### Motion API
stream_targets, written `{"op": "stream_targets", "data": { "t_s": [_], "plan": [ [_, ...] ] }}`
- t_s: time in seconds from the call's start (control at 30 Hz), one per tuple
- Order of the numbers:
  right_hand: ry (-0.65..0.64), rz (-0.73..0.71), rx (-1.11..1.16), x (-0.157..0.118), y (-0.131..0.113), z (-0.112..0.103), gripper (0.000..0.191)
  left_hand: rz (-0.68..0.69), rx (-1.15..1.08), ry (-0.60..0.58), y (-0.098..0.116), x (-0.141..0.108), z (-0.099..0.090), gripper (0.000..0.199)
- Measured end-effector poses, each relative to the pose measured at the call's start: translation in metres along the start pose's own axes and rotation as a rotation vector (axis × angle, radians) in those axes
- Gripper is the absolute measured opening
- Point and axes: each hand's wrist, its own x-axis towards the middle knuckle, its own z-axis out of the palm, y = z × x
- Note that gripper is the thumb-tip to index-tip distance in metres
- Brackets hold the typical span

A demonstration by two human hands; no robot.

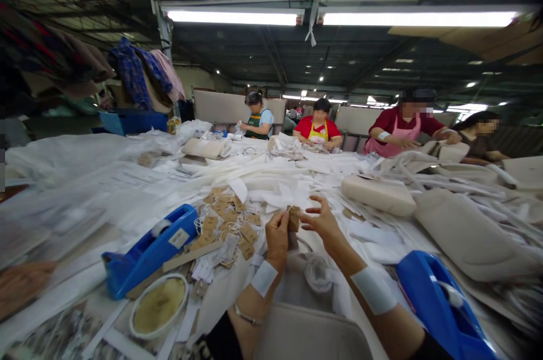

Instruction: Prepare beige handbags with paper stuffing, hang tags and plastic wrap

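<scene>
My left hand (278, 235) pinches a small brown paper tag (293, 218) over the middle of the table. Just right of the tag, my right hand (322, 223) has its fingers spread, with nothing seen between them. A pale patch is stuck on each of my wrists. Below both hands lies a light grey bag (309, 329) with a clear plastic roll or wrap (318, 272) near its top. To the left of my left hand is a pile of brown tags (229, 215) with white strings, and small white labels (216, 264) lie beneath it.
Blue tape dispensers stand at the left (153, 249) and right (441, 303). A round white-rimmed tub (159, 304) sits at the lower left. Beige bags (470, 235) and white wrapping (263, 170) cover much of the table. Several people work across it.
</scene>
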Motion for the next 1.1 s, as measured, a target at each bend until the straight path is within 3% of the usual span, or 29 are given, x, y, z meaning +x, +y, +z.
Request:
{"op": "stream_targets", "data": {
  "t_s": [0.17,0.27,0.4,0.57,0.63,0.77,1.0,1.1],
  "plan": [
    [-0.128,-0.040,-0.088,0.006,0.002,0.007,0.042,0.002,0.016,0.006,0.000,0.001,-0.002,0.031],
    [-0.096,-0.077,-0.164,0.012,0.003,0.006,0.035,-0.001,0.007,0.015,-0.001,0.001,-0.002,0.030],
    [-0.022,-0.132,-0.253,0.013,0.001,0.009,0.048,-0.001,0.010,0.069,-0.006,0.005,-0.005,0.027],
    [-0.146,-0.023,-0.212,0.003,-0.005,0.024,0.079,0.027,0.014,0.126,-0.011,0.008,-0.009,0.025],
    [-0.164,-0.071,-0.204,0.002,-0.003,0.029,0.090,0.040,0.017,0.127,-0.011,0.008,-0.009,0.024],
    [-0.045,-0.275,-0.400,0.009,0.003,0.032,0.081,0.048,0.022,0.079,-0.009,0.007,-0.008,0.025],
    [-0.037,-0.285,-0.658,0.025,-0.009,0.022,0.086,0.045,0.064,0.034,-0.001,0.001,-0.006,0.025],
    [-0.022,-0.329,-0.783,0.032,-0.019,0.015,0.081,-0.025,0.030,0.010,0.000,0.000,-0.004,0.027]
  ]
}}
